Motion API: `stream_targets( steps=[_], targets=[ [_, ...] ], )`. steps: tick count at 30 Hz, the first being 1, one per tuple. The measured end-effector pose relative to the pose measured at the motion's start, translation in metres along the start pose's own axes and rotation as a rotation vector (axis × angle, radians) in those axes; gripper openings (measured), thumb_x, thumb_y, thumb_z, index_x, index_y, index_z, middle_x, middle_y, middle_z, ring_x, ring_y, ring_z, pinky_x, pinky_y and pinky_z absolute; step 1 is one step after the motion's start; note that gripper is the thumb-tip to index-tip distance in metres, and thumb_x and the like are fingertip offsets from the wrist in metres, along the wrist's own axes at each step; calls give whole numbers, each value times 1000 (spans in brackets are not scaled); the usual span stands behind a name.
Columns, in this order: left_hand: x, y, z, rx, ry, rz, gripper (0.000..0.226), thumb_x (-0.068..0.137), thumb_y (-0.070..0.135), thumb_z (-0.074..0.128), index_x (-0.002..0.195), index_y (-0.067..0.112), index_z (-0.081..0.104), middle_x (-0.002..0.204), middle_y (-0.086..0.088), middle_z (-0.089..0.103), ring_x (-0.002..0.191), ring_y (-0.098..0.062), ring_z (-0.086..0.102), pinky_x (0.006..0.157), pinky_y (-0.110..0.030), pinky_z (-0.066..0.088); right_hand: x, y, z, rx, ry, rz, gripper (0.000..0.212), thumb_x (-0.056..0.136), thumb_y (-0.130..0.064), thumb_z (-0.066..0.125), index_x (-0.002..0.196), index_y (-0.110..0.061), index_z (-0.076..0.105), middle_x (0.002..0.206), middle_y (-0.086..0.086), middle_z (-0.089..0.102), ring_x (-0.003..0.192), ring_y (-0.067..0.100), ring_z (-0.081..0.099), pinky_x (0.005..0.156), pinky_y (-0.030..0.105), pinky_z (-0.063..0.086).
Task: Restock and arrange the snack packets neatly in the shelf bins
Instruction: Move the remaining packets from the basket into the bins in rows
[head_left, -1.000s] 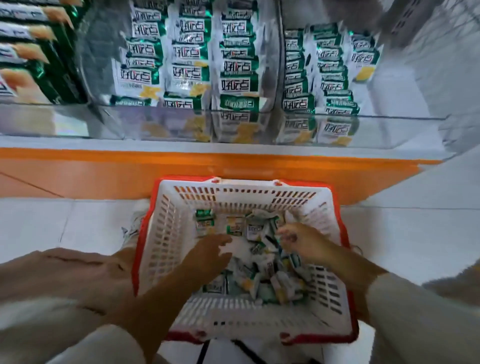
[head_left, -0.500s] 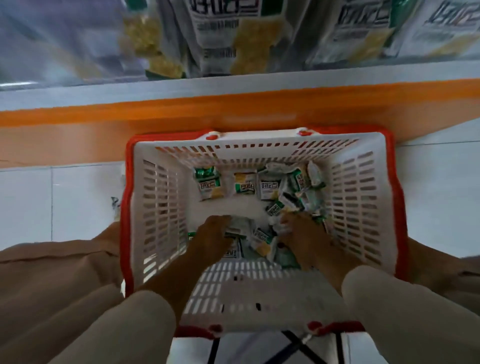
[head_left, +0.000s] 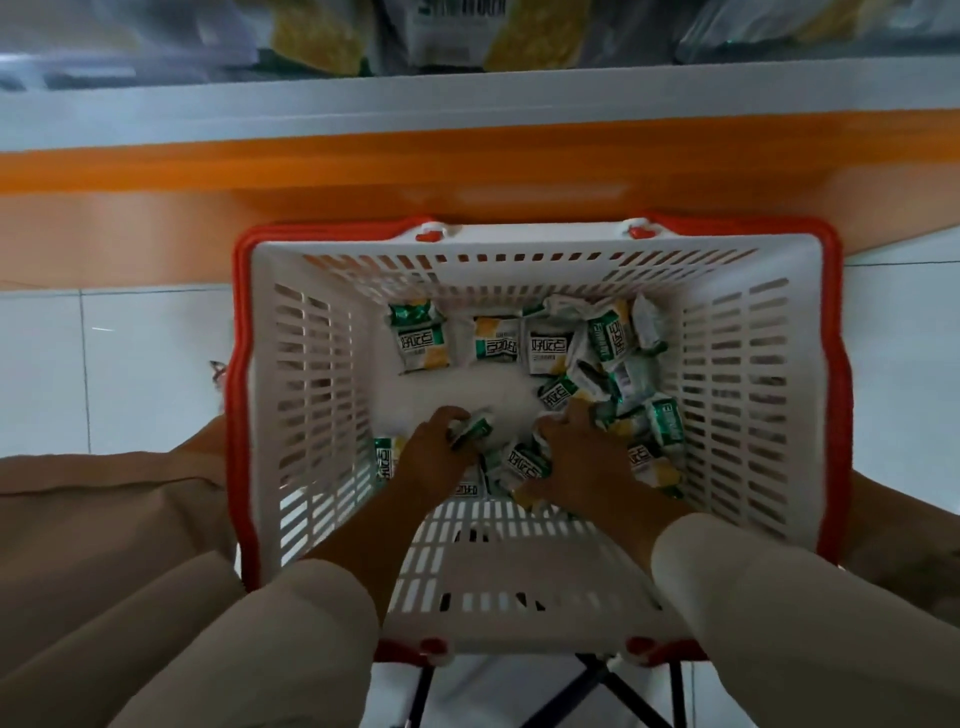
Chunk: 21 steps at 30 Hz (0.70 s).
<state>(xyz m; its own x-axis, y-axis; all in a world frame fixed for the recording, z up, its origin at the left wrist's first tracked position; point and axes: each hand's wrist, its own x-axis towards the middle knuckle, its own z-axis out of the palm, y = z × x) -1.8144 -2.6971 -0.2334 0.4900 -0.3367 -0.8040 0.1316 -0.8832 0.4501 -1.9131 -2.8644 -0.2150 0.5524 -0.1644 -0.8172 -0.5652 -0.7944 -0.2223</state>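
Note:
A white slotted basket (head_left: 322, 395) with a red rim stands on the floor below me. Several small green-and-white snack packets (head_left: 550, 347) lie loose on its bottom. Both my hands are down inside it. My left hand (head_left: 434, 449) curls its fingers round one packet (head_left: 471, 430). My right hand (head_left: 582, 452) lies over a heap of packets near the right side, fingers bent into them; what it holds is hidden under the hand.
The shelf's orange and white front edge (head_left: 467, 156) runs across just above the basket. Blurred packets in the shelf bin (head_left: 457, 31) show at the top. White floor tiles lie left and right. My beige-clad knee (head_left: 104, 519) is at the left.
The view has tilted down and closer to the basket. My left hand has closed round a packet, and my right hand has pushed deeper into the heap.

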Motion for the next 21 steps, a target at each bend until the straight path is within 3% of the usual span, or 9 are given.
stream_targets(
  steps=[4,6,9,10,13,15,18,19,21],
  targets=[
    [-15,5,-5,-196,5,-92,33,101,26,54,131,13,54,110,-7,62,87,-18,57,62,-21,43,-5,8,-3,197,19,-38,73,70,-48,81,129,-21,48,139,8,28,110,30,51,90,37,50],
    [-22,14,-8,-336,3,-137,30,102,25,52,128,12,56,113,-9,63,90,-20,60,68,-23,50,-15,10,-7,362,43,-26,73,70,-44,83,130,-21,49,140,6,32,117,27,49,94,37,48],
    [-36,39,-15,-655,-74,-217,18,100,29,54,116,22,59,121,-13,64,97,-26,65,82,-38,57,-34,4,-23,544,91,-47,72,70,-47,82,130,-25,49,131,0,39,116,18,47,97,35,45],
    [-43,50,-19,-718,-98,-219,22,99,34,55,117,23,59,123,-12,63,103,-28,65,80,-39,58,-42,1,-32,608,103,-83,65,70,-44,83,124,-26,52,123,-3,43,110,12,50,96,36,46],
    [-63,81,-35,-770,-168,-126,60,83,49,72,134,24,54,126,-6,63,113,-29,63,81,-43,60,-67,-11,-65,753,179,-193,46,67,-32,88,101,-31,57,94,-16,59,82,-6,60,78,26,51],
    [-81,101,-50,-720,-174,1,54,80,29,80,127,26,53,119,-4,66,105,-26,67,83,-44,60,-84,-15,-87,802,194,-227,56,61,-41,89,107,-33,58,106,-13,67,94,1,65,82,34,56],
    [-114,122,-76,-732,-158,143,53,81,3,77,111,37,47,107,-3,68,92,-23,70,72,-36,60,-113,-20,-121,835,166,-209,92,66,-46,85,143,-30,35,149,-6,39,133,17,43,102,38,45],
    [-126,128,-85,-744,-133,182,51,82,2,76,112,34,50,105,-6,69,91,-24,71,72,-36,60,-123,-20,-131,886,177,-218,88,73,-38,82,145,-31,32,151,-7,35,136,18,39,101,36,44],
    [-149,142,-102,-780,-106,263,46,83,0,74,118,25,57,103,-11,74,91,-27,73,70,-37,60,-145,-20,-147,1011,268,-271,66,76,-30,81,128,-41,43,144,-6,45,123,19,53,97,38,49]
  ],
)
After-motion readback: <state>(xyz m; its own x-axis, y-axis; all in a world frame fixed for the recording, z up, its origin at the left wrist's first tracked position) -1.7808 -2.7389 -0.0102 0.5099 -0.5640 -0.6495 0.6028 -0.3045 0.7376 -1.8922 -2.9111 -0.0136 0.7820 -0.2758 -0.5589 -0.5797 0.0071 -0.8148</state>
